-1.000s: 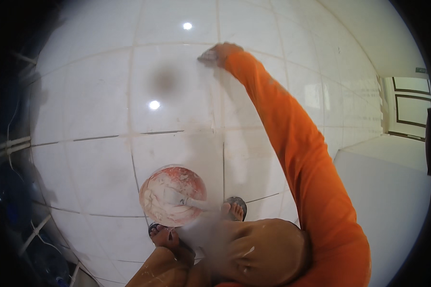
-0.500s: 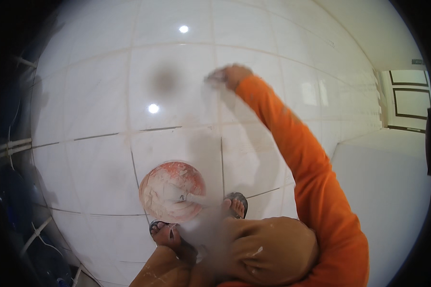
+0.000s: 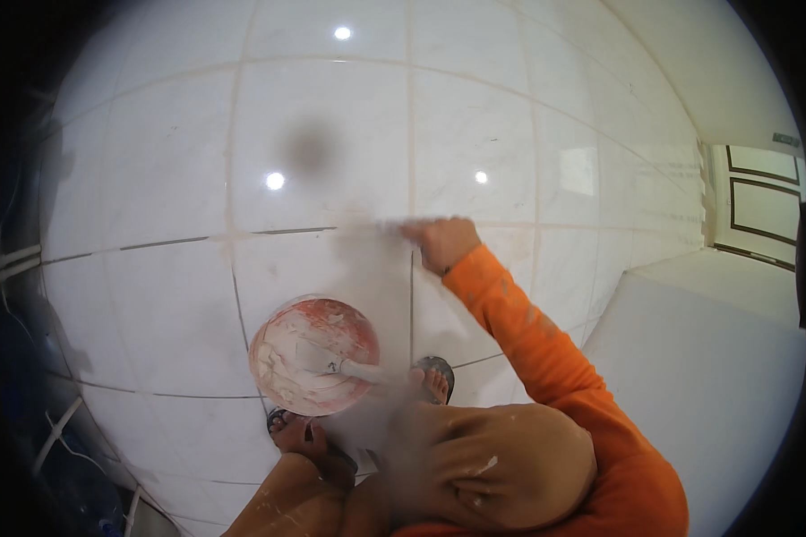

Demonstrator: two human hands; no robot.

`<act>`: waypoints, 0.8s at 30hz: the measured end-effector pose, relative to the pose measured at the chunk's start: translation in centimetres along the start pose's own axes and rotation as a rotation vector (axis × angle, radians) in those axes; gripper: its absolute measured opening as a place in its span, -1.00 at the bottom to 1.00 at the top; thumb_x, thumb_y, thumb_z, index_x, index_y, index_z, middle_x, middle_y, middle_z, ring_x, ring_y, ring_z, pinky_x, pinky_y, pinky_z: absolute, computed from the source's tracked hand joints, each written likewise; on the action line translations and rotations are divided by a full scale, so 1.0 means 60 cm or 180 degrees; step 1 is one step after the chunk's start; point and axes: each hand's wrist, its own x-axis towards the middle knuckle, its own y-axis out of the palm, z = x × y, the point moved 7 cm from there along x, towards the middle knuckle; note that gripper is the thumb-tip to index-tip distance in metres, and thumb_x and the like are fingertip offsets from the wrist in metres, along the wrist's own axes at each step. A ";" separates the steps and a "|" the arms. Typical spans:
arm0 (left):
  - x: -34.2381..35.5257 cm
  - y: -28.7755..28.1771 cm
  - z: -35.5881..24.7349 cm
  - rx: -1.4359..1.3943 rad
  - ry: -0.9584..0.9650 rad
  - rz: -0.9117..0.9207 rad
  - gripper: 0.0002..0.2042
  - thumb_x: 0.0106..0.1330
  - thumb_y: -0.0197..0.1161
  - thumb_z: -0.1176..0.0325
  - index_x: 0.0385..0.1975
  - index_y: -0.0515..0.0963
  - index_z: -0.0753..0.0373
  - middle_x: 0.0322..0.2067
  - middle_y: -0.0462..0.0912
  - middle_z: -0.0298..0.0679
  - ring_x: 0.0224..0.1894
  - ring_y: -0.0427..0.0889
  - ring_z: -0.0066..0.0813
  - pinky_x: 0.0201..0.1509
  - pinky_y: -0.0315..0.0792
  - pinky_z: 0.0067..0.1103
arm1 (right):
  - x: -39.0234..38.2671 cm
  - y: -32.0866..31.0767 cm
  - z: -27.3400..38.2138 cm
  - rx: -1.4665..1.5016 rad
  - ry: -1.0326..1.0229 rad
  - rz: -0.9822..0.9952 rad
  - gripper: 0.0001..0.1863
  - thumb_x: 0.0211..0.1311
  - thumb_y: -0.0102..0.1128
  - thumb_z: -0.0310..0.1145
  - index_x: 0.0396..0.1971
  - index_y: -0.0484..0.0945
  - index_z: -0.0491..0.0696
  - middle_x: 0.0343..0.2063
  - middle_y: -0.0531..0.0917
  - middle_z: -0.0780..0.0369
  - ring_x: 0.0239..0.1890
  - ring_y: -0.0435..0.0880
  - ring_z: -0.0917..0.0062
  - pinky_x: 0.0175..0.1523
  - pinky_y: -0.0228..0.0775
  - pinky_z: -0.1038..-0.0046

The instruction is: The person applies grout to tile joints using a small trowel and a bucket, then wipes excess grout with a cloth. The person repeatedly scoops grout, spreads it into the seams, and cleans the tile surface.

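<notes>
My right hand (image 3: pixel 445 243), in an orange sleeve, is low over a joint between white floor tiles (image 3: pixel 322 259). Its fingers are closed around a thin, greyish, flat thing (image 3: pixel 387 223), too blurred to name, that points left along the joint. Nearer to me stands a round reddish tub (image 3: pixel 360 324) with pale paste (image 3: pixel 287 369) smeared inside. A spatula with a white handle (image 3: pixel 360 370) lies in the paste, its blade partly coated. My left hand is out of view.
Some tile joints are pale pinkish, others dark. My sandalled feet (image 3: pixel 434 380) are close to the tub. On the right is a white ledge or wall (image 3: pixel 681 358), with a panelled door (image 3: pixel 765 208) beyond. Pale bars and dark bluish things (image 3: pixel 58 434) line the left edge.
My right hand has come nearer to me, from the far tiles down to the joint beyond the tub. My view has shifted slightly; tub and spatula stay put.
</notes>
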 end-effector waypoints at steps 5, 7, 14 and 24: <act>0.008 -0.012 -0.005 -0.0467 0.0201 0.0080 -0.73 0.07 0.27 0.09 -0.36 0.68 0.13 -0.32 0.68 -0.04 -0.22 0.59 0.12 -0.05 0.38 -0.09 | 0.046 -0.045 -0.040 0.0559 -0.0147 0.0038 -0.40 0.20 0.12 -0.46 0.16 0.63 0.54 -0.17 0.79 0.27 -0.21 0.76 0.21 -0.06 0.63 0.21; 0.006 -0.009 0.004 -0.0563 0.0102 0.0138 -0.71 0.07 0.27 0.10 -0.34 0.67 0.15 -0.31 0.68 -0.02 -0.21 0.58 0.14 -0.04 0.38 -0.09 | 0.136 -0.100 -0.096 0.0082 0.0194 0.0044 -0.42 0.30 0.07 -0.44 0.15 0.61 0.61 -0.06 0.76 0.27 -0.09 0.74 0.20 0.02 0.63 0.22; -0.003 -0.013 0.012 -0.1658 -0.1060 0.0139 -0.60 0.22 0.25 0.32 0.03 0.49 0.39 -0.29 0.69 -0.04 -0.19 0.67 -0.13 -0.05 0.53 -0.30 | 0.288 -0.148 -0.082 -0.0047 0.0587 0.0034 -0.52 0.34 0.18 -0.32 0.21 0.56 0.48 0.01 0.74 0.34 0.06 0.70 0.25 0.07 0.61 0.23; 0.099 -0.049 -0.046 -0.3064 -0.0987 0.0278 -0.50 0.49 0.09 0.38 0.36 0.21 0.43 -0.28 0.68 -0.14 -0.53 0.60 -0.58 -0.47 0.49 -0.63 | -0.115 0.067 0.117 0.0322 -0.0689 0.0663 -0.41 0.21 0.13 -0.46 0.26 0.53 0.31 -0.06 0.74 0.23 -0.05 0.75 0.30 -0.05 0.60 0.20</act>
